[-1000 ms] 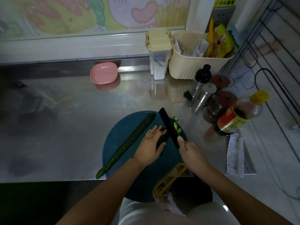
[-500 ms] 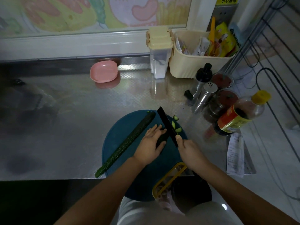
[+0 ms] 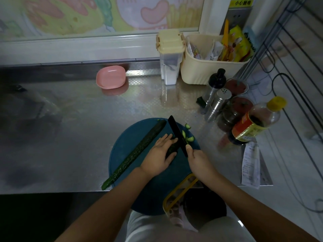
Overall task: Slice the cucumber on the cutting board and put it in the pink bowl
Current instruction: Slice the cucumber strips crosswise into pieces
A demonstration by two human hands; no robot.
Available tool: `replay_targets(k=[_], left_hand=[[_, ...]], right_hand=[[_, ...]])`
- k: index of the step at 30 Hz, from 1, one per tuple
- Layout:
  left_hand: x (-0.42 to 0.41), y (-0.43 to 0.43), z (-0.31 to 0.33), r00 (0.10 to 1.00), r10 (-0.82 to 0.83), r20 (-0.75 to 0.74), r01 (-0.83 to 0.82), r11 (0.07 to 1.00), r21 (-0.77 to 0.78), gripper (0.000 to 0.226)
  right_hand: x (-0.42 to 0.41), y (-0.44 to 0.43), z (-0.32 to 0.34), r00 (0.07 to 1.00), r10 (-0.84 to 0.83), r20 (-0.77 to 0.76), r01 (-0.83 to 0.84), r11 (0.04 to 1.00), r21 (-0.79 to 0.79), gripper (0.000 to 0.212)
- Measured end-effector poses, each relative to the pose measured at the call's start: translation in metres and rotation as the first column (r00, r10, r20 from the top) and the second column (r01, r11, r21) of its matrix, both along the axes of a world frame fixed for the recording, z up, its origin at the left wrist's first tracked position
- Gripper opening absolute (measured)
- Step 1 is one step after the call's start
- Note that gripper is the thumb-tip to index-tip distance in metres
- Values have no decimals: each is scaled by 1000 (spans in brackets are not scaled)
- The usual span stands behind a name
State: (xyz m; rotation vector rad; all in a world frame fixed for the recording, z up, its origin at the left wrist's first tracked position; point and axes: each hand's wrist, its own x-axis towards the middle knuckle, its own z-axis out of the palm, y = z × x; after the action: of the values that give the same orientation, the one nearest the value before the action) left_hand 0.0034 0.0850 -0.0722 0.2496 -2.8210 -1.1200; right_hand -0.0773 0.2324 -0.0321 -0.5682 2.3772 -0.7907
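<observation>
A round blue cutting board [image 3: 122,147] lies at the counter's front edge. A long cucumber half [image 3: 138,151] stretches diagonally across its left side. My left hand [image 3: 160,154] holds down a shorter cucumber piece [image 3: 172,148], fingers laid over it and thumb alongside. My right hand [image 3: 199,158] grips the handle of a black knife [image 3: 176,132], whose blade stands against the piece just past my left fingertips. Several cut slices [image 3: 187,136] lie right of the blade. The pink bowl [image 3: 111,79] sits far back on the counter, apart from both hands.
A cream lidded container [image 3: 170,56] and cream basket [image 3: 208,65] stand at the back. Shakers [image 3: 217,105], jars and a yellow-capped bottle [image 3: 255,123] crowd the right of the board. A paper receipt [image 3: 250,165] lies at the right front. A yellow handle [image 3: 180,193] overhangs the counter edge.
The knife blade has worked slightly along the short cucumber piece and another slice lies to its right. Both hands stay in nearly the same place.
</observation>
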Motion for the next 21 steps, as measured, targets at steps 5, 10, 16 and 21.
replay_targets(k=[5,10,16,21], left_hand=[[0,0,1,1000,27,-5,-26,999,38,46],[0,0,1,1000,25,-11,-25,999,36,46],[0,1,1,1000,26,-10,-25,999,29,46],[0,0,0,1000,25,-18,-25,1000,15,46]], right_hand=[[2,6,3,997,-42,68,47,996,-72,60],[4,9,11,996,-51,72,59,991,-121,60],[6,9,13,999,-37,29,39,996,-79,60],[10,6,8,999,-7,-40,5,999,-44,58]])
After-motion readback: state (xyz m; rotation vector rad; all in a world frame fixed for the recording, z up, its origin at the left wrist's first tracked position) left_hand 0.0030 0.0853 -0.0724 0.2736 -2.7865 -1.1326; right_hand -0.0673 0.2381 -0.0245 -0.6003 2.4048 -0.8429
